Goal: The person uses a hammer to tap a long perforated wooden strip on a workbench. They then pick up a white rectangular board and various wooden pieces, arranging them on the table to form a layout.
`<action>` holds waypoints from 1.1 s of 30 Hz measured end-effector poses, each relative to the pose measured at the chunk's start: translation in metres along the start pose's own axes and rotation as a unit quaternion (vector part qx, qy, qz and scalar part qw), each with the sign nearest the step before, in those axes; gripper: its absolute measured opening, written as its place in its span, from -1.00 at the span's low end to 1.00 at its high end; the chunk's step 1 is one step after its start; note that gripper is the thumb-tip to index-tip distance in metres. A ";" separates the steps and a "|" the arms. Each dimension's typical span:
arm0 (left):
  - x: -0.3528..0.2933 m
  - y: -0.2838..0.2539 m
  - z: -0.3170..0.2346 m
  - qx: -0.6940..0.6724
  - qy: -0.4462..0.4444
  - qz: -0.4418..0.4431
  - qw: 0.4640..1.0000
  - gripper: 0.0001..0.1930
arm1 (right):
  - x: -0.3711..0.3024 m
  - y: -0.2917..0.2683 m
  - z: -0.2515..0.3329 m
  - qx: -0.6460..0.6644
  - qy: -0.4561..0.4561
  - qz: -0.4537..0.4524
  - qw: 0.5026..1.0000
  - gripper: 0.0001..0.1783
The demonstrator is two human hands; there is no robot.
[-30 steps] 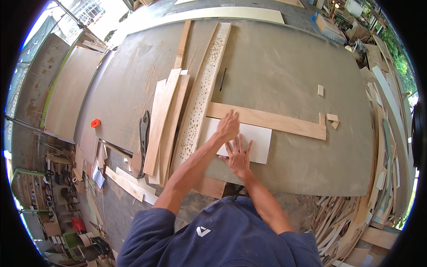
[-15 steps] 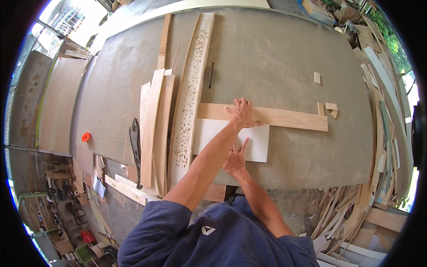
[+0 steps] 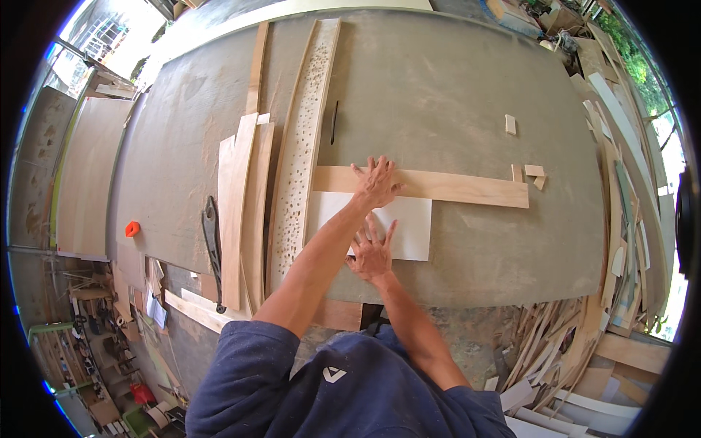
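Note:
A pale wooden board (image 3: 460,187) lies crosswise on the grey worktop, its left end against a long white strip dotted with holes (image 3: 303,146). My left hand (image 3: 376,184) presses on this board near its left part, fingers spread. Directly below the board, along its near edge, lies a white rectangular panel (image 3: 412,230). My right hand (image 3: 372,259) rests on the panel with its fingers spread out flat. My left forearm crosses over the panel's left part and hides some of it.
Several long wooden strips (image 3: 234,212) lie left of the dotted strip, beside a dark long-handled tool (image 3: 211,233). An orange object (image 3: 132,229) sits farther left. Small wood offcuts (image 3: 535,171) lie at the right. Scrap strips (image 3: 544,358) are piled beyond the worktop's right side.
My left hand has shifted slightly left along the board. My right hand has moved a little up the panel, its fingers spreading wider. The whole view has shifted slightly.

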State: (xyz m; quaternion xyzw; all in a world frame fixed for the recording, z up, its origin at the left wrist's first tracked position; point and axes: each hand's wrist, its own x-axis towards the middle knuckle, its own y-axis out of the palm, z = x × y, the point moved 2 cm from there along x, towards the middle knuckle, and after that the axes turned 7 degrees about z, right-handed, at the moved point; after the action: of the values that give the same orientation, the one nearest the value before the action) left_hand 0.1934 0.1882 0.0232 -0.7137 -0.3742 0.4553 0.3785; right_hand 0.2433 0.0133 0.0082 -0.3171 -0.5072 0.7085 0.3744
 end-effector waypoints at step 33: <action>0.079 -0.007 0.030 0.018 0.030 -0.163 0.986 -0.52 | 0.081 -0.027 -0.040 0.049 0.030 0.041 0.998 -0.18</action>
State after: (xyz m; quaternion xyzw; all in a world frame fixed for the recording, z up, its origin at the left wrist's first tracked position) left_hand 0.1887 0.2668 -0.0085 -0.6495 -0.4659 0.3727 0.4713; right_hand 0.2404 0.1074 0.0174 -0.3401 -0.4474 0.7370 0.3755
